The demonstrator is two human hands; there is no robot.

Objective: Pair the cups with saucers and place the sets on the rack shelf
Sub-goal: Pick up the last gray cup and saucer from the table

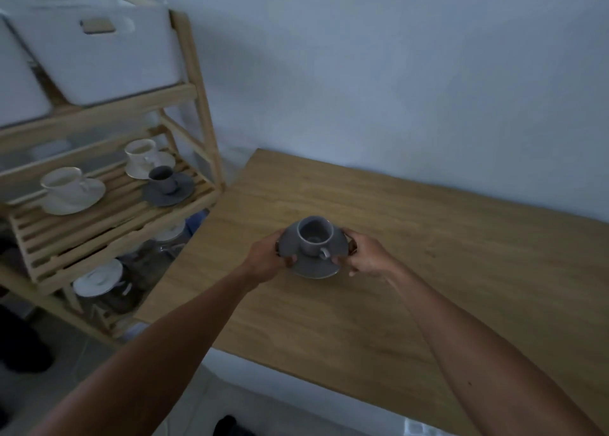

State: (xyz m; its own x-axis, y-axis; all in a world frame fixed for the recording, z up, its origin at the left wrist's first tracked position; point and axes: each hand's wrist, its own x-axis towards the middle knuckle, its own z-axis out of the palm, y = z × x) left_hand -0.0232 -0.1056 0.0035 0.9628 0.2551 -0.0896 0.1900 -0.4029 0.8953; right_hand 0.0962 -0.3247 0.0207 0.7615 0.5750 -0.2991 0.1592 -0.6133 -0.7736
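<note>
Grey cup [314, 237] upright on grey saucer [313, 267], over the table [428, 254]. Left hand [267, 257] and right hand [365, 257] pinch opposite saucer edges. Rack shelf [108, 211] holds two white sets, one grey set.

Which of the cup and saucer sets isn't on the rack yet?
The grey cup on its grey saucer, held over the table by both hands; the other three sets sit on the rack shelf.
</note>
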